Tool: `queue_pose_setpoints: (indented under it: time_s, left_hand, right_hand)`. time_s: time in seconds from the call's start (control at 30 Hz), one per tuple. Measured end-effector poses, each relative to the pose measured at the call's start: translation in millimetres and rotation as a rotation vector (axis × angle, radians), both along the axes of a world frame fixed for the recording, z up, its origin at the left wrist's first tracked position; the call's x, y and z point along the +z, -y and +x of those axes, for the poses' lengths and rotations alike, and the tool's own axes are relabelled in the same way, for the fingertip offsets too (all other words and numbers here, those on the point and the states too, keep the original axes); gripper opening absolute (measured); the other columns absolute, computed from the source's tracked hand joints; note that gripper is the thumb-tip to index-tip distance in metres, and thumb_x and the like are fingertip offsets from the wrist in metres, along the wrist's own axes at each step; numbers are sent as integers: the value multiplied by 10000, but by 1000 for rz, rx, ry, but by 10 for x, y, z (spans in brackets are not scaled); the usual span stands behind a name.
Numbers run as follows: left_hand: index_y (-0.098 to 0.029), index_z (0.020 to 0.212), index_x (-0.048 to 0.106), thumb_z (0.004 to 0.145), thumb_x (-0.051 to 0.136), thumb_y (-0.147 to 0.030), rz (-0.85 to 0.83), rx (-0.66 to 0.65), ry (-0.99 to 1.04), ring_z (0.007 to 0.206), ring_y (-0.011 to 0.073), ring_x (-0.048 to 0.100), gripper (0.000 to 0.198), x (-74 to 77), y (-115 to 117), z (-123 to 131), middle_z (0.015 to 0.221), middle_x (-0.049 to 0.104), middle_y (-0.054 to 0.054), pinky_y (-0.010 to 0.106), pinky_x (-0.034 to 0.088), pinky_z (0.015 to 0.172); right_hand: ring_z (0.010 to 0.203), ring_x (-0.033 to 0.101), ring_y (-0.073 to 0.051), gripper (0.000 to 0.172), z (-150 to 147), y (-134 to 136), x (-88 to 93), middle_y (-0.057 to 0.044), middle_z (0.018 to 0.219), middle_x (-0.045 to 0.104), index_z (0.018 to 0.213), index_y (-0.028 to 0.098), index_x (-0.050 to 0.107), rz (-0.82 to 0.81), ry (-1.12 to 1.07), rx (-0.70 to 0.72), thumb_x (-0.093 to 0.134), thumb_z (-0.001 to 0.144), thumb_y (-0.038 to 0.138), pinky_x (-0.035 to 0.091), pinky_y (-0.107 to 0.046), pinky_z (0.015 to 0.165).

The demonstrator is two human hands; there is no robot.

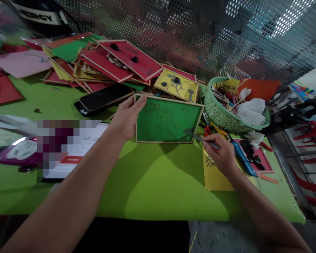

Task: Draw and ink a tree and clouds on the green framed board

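My left hand [127, 116] grips the left edge of a green card framed with thin wooden sticks [158, 130], thumb on its front. The card is tilted up and carries a dark-outlined flower, a cloud shape and small leaf marks. My right hand [222, 151] is closed round a slim grey pen-like tool [212, 144]; I cannot tell its exact kind. Its tip meets the card's lower right corner, by a small grey patch. Under my right hand lies a yellow sheet [218, 179] with a dark drawing, partly hidden by the hand.
Behind lie a framed yellow card [183, 89] and piled red framed cards [144, 65]. A green basket [213, 107] with sticks and tissue stands right, near a blue cutter [243, 158] and black lumps on a red card [264, 160]. Phones [106, 96] and a lit screen [94, 140] lie left.
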State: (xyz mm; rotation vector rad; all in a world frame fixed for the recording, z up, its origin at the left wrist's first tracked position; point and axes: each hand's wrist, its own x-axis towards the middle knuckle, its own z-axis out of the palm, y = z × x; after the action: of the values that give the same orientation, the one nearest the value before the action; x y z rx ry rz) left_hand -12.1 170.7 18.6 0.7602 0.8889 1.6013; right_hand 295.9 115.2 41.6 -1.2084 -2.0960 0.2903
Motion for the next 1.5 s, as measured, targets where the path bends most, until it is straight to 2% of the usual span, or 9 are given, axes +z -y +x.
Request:
queue_pose_setpoints:
  time_s: [0.4, 0.6, 1.0, 1.3, 1.5]
  left_hand:
    - [-206, 848, 662, 746, 866, -390, -12, 4, 21, 986, 276, 753, 293, 17, 9, 11, 855, 785, 56, 446, 629, 883]
    - [-208, 841, 671, 690, 902, -376, -31, 24, 51, 962, 285, 751, 323, 38, 13, 30, 789, 773, 47, 459, 629, 875]
    - [-211, 844, 654, 738, 873, -395, -3, 8, 24, 1024, 281, 739, 304, 12, 8, 20, 839, 775, 50, 465, 614, 916]
    - [-193, 859, 666, 716, 886, -361, -40, 19, 54, 954, 262, 763, 311, 22, -6, 23, 806, 774, 39, 454, 627, 900]
    - [-199, 820, 667, 644, 936, -381, -35, 25, 68, 895, 262, 768, 369, 47, 3, 29, 764, 770, 28, 460, 636, 877]
  right_hand:
    - [593, 622, -142, 81, -6, 10, 5, -10, 766, 725, 895, 230, 702, 0, -10, -12, 634, 916, 269, 482, -258, 574]
    - [566, 596, -130, 76, -4, 2, 4, -9, 765, 722, 888, 225, 701, 10, -7, 5, 635, 919, 248, 483, -258, 573]
    - [581, 603, -128, 61, 3, 2, 3, -3, 768, 717, 912, 221, 702, 27, -18, -2, 647, 923, 245, 471, -247, 573]
    - [584, 599, -116, 56, 9, -3, -5, 3, 767, 717, 917, 217, 700, 27, -25, 1, 648, 924, 238, 452, -233, 564]
    - [556, 585, -116, 65, 14, 4, 7, 8, 738, 709, 894, 221, 697, 24, -5, 8, 639, 921, 230, 447, -235, 547]
